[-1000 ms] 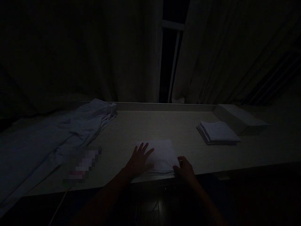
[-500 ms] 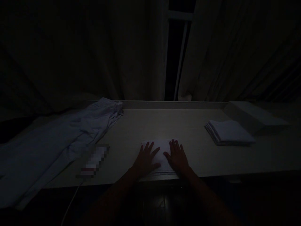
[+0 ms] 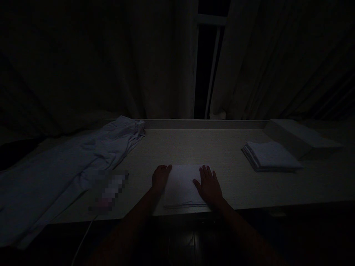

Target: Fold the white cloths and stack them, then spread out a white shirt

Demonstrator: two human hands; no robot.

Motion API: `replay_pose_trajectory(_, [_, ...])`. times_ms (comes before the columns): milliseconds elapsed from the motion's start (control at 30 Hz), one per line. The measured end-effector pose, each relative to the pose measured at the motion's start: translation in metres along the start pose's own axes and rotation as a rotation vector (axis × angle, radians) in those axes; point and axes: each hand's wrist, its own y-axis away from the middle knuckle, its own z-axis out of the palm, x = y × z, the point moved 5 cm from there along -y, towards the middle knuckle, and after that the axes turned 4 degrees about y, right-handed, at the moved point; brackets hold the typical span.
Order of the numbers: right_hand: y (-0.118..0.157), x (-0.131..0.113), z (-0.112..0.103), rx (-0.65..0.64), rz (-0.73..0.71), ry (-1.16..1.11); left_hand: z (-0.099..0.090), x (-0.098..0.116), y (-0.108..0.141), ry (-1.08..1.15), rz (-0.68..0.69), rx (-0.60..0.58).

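Dark curtains [image 3: 155, 59] are hanging behind the long, pale tabletop [image 3: 194, 147]. A big rumpled cloth [image 3: 72, 159] is spreading across the tabletop's left end. At the far right, a pale block [image 3: 299, 135] is standing near the back edge, and a folded stack of cloth [image 3: 273, 155] is lying in front of it, toward the middle. The folded white cloth [image 3: 181, 186] is lying flat at the near edge, between the person's hands. The right hand [image 3: 209, 186] is resting palm down on its right side, fingers outstretched, gripping nothing. The left hand [image 3: 161, 178] is touching its left edge, thumb at the far corner; whether it is pinching the fabric cannot be told. A thin cable [image 3: 83, 240] is trailing off the near edge at left.
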Motion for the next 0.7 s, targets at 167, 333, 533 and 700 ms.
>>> replay_pose_trajectory(167, [0.001,-0.002,-0.001,0.026,0.002,-0.008,-0.001,0.002,-0.018,-0.009,-0.015,-0.06])
replay_pose_trajectory(333, [0.001,0.001,-0.003,0.048,0.073,-0.048,0.004,0.002,0.001,-0.121,0.043,0.023])
replay_pose_trajectory(533, [0.0,0.004,-0.001,0.076,0.124,-0.054,-0.002,0.021,0.017,-0.214,0.179,0.124])
replay_pose_trajectory(700, [0.0,0.002,0.002,0.09,0.12,-0.07,0.003,0.069,0.035,-0.387,0.529,0.008])
